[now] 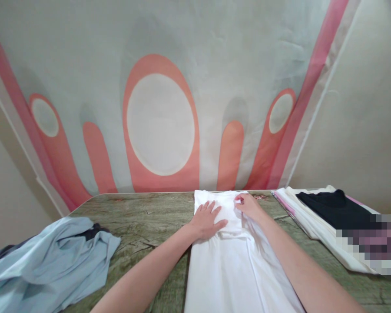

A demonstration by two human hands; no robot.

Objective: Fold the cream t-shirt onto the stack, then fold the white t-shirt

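A white garment (228, 265) lies in a long folded strip down the middle of the wood-grain table (143, 217). My left hand (207, 219) rests flat on its upper part, fingers spread, pressing the cloth down. Just to the right, my right hand (247, 205) pinches a fold of the same white cloth near the garment's far end, with its fingers closed on the fabric.
A crumpled light blue garment (52, 261) lies at the table's left front. At the right sits a stack of folded clothes (332, 217), black on white. A wall hanging with pink and orange shapes (163, 121) stands right behind the table's far edge.
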